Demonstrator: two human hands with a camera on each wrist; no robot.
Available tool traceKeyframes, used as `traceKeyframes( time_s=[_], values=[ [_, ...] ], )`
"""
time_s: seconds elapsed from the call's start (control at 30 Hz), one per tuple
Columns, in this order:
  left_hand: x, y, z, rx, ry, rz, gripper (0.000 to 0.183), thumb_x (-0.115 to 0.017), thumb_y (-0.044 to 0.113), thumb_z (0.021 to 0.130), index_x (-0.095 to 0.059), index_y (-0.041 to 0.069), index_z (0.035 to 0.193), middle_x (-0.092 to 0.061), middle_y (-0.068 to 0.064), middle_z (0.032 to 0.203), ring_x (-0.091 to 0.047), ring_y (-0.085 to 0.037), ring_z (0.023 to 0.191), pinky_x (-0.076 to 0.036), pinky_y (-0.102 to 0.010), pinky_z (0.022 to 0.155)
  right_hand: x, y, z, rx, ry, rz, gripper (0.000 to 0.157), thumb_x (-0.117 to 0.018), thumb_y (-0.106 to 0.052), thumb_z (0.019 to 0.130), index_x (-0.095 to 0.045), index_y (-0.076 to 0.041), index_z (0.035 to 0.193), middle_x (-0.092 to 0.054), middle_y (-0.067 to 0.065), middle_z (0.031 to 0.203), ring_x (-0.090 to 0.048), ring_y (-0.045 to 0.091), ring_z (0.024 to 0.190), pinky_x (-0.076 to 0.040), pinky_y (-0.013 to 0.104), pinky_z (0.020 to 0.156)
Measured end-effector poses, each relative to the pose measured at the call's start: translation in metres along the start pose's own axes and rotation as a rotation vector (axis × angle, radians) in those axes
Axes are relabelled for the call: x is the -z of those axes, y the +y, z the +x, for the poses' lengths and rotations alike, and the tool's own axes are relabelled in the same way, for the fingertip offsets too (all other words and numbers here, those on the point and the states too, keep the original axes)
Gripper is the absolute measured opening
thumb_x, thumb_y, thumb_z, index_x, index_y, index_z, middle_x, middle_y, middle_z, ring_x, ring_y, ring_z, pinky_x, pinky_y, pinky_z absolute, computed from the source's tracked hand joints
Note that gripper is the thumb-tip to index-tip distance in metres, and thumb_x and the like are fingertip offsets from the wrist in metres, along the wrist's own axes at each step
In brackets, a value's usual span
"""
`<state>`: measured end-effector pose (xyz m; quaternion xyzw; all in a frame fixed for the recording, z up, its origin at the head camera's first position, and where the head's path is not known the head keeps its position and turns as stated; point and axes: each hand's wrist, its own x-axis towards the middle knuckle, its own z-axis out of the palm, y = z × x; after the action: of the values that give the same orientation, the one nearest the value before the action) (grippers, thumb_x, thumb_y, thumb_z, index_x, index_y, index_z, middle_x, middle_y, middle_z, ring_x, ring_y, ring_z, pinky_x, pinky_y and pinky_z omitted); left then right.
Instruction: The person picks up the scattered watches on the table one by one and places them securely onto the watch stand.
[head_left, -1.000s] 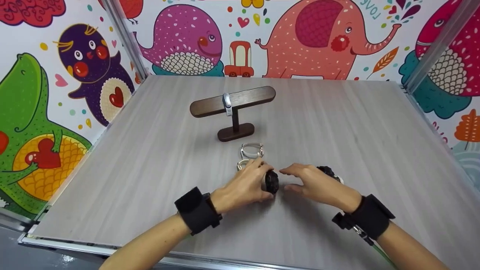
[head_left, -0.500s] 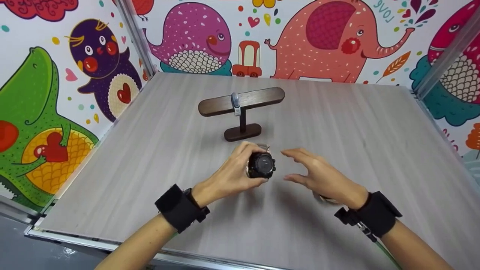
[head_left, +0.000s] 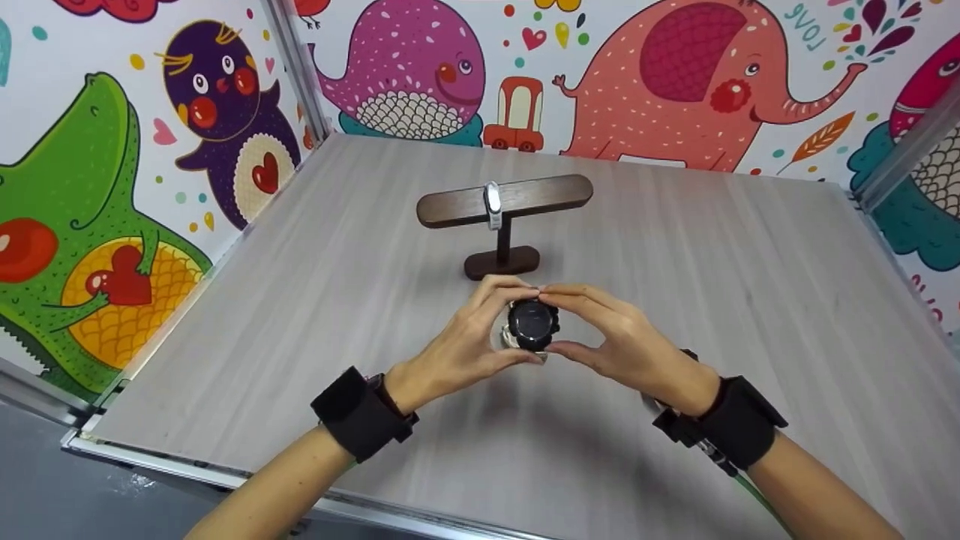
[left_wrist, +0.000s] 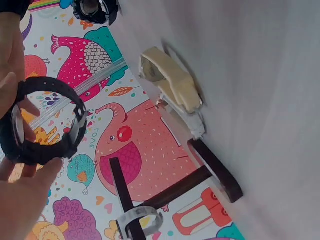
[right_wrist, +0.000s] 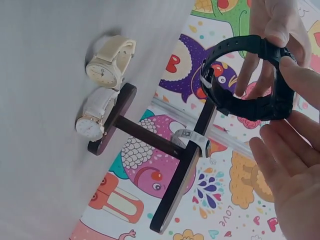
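Observation:
My left hand (head_left: 457,341) grips a black wristwatch (head_left: 533,324), its round dial facing up, above the table. From the other side, my right hand (head_left: 630,345) holds the same watch, thumb near the lower edge and fingers at the upper edge. The watch's strap (right_wrist: 216,55) forms a fastened loop in the right wrist view. Below it on the table, a cream watch (right_wrist: 107,65) and a white watch (right_wrist: 96,119) lie close together, mostly hidden in the head view. A dark wooden T-shaped stand (head_left: 551,193) bears a silver-white fitness band (head_left: 493,204).
Another dark watch (left_wrist: 95,9) sits farther right, largely behind my right wrist in the head view. Cartoon-printed walls (head_left: 667,67) enclose the grey wooden table (head_left: 337,247) at the back and sides. Its metal front edge (head_left: 172,461) runs below my forearms.
My left hand has lifted the black watch, turning its dial upward over the pale watches. My right hand has moved in and taken hold of it too. The head view has shifted slightly.

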<state>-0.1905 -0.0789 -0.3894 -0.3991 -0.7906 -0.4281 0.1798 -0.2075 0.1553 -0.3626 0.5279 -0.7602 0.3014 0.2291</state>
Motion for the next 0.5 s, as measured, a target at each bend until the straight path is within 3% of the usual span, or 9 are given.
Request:
traceKeyframes(
  time_s=[0.2,0.37,0.5],
  values=[
    [0.001,-0.004,-0.001,-0.044,0.05,0.071,0.07,-0.088,0.015,0.074,-0.054,-0.003,0.133,-0.051,-0.018,0.131,-0.057,-0.028,0.124,-0.048,-0.029,0.113,-0.005,0.006,0.004,-0.026,-0.019,-0.006,0.065,-0.088,-0.001,0.07,-0.063,0.001,0.13,-0.067,0.015,0.126,-0.068,0.029,0.113,-0.047,0.013,0.106],
    [0.006,-0.013,-0.002,-0.008,0.067,0.102,0.066,-0.086,0.007,0.076,-0.055,-0.005,0.133,-0.053,-0.019,0.13,-0.058,-0.028,0.124,-0.047,-0.03,0.114,-0.013,0.016,0.015,-0.007,-0.048,-0.032,0.061,-0.087,-0.002,0.072,-0.063,0.003,0.128,-0.066,0.017,0.126,-0.067,0.03,0.114,-0.057,0.028,0.098],
    [0.014,-0.022,-0.002,0.018,0.091,0.15,0.066,-0.086,0.006,0.076,-0.055,-0.006,0.132,-0.055,-0.02,0.131,-0.059,-0.029,0.124,-0.048,-0.031,0.113,-0.012,0.029,0.031,-0.01,-0.12,-0.069,0.061,-0.086,-0.01,0.077,-0.06,0.004,0.131,-0.063,0.019,0.131,-0.064,0.031,0.119,-0.058,0.036,0.099]
  ],
)
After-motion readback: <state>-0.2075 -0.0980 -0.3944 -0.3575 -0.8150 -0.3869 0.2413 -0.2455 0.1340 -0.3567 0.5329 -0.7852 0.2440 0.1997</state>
